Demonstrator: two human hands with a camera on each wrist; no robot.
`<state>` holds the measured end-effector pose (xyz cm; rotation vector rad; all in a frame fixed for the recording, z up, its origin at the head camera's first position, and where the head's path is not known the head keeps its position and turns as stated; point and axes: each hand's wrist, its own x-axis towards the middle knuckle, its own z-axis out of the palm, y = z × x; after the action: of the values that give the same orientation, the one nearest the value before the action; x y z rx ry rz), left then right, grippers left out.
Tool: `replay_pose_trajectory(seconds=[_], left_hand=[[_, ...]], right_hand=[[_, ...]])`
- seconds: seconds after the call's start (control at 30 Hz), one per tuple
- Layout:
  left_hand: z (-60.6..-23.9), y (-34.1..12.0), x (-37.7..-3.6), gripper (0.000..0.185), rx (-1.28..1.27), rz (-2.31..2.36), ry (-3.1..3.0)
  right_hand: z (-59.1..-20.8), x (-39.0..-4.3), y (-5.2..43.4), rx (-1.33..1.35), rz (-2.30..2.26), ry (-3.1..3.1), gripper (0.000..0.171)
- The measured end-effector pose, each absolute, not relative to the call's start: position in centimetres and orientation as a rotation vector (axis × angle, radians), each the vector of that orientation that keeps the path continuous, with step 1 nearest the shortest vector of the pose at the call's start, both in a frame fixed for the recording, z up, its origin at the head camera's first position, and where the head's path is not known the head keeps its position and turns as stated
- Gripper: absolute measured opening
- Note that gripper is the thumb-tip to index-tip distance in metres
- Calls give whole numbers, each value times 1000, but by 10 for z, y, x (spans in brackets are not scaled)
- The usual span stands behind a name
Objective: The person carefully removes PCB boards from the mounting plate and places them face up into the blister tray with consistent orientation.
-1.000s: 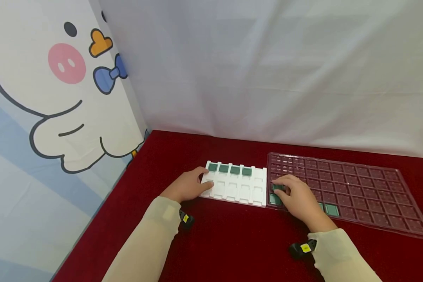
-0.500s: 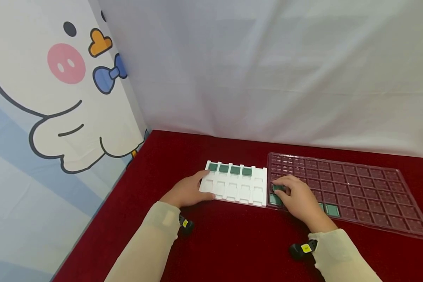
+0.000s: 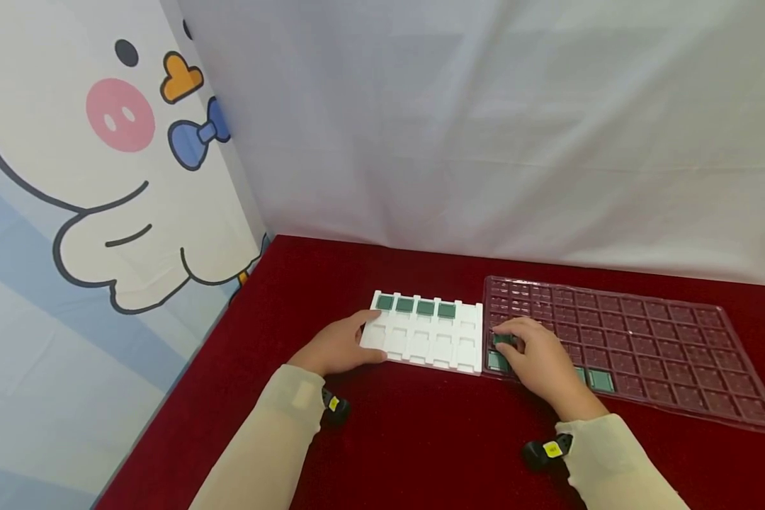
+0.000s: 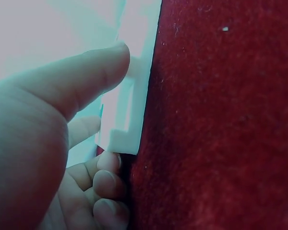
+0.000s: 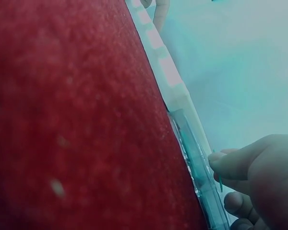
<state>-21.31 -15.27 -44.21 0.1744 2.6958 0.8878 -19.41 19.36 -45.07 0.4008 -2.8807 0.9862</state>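
Observation:
My left hand (image 3: 339, 346) holds the left end of a white tray (image 3: 443, 347). In the left wrist view the thumb lies over its front edge, with several curled fingers at the corner. Several green square chips (image 3: 425, 308) sit in the tray's back row. My right hand (image 3: 538, 360) pinches another green chip (image 3: 502, 339) between thumb and fingers, over the left part of a clear plastic tray (image 3: 659, 347). The right wrist view shows this pinched chip (image 5: 221, 179) edge-on. One more chip (image 3: 498, 362) lies in the pocket just in front.
The two trays lie side by side on a red cloth (image 3: 421, 432). Near the clear tray's front edge is a green chip (image 3: 601, 380), with another partly behind the right wrist. A white curtain (image 3: 484, 142) hangs at the back, a cartoon-printed one (image 3: 121, 177) at left.
My left thumb has slid forward from the white tray's left side to its front-left corner, and the index finger has dropped slightly. The right hand has stayed almost still.

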Motion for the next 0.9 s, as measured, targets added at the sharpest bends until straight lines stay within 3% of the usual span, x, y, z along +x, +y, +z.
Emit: replay_pose_trajectory(seconds=[0.9], left_hand=[[-444,-151,-214,83,186,895,2701]], right_hand=[[-451,-193,192,398,1001,-2870,27]])
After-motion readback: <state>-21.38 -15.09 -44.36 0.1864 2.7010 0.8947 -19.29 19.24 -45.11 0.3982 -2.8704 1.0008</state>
